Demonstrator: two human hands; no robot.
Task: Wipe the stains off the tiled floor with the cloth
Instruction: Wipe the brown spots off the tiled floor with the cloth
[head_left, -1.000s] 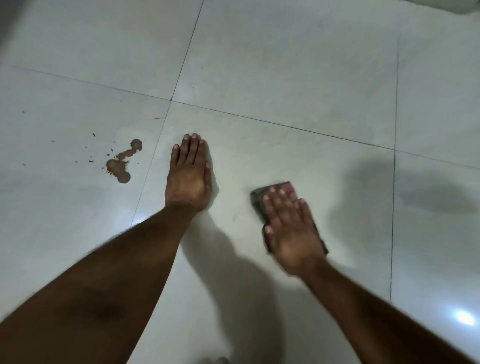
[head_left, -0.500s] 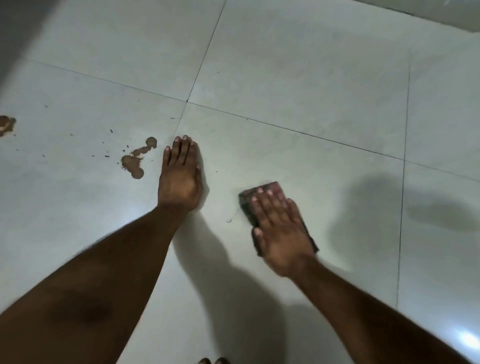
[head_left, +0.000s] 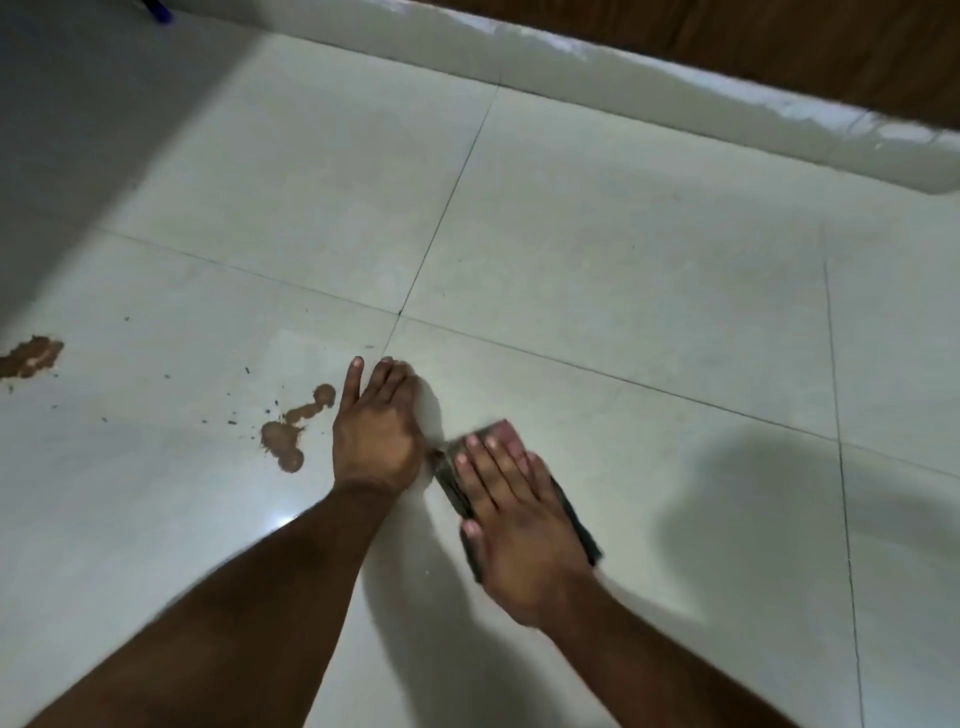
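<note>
step: the wiping is under way; a dark cloth (head_left: 576, 519) is pressed flat to the tiled floor (head_left: 623, 270) under the right hand (head_left: 519, 525), judged to be mid-stroke from the blur at its front edge.
right grip: fingers are laid straight over the cloth, pressing rather than clutching; nothing is pinched.
left grip: the left hand (head_left: 376, 431) is spread flat on the floor as a prop, fingers straight, nothing held.
cloth place: just right of the left hand, its near corner almost at that hand's edge; whether they touch cannot be told.
nearer stain: a brown blotch (head_left: 291, 436) lies just left of the left hand, with small dark specks scattered around it.
farther stain: a second brown patch (head_left: 31, 357) sits at the left edge of view, well apart from the cloth.
progress: both stains are judged untouched.
next move: the cloth is to be carried leftward past or around the propping hand onto the nearer blotch, so that hand likely needs shifting first.
</note>
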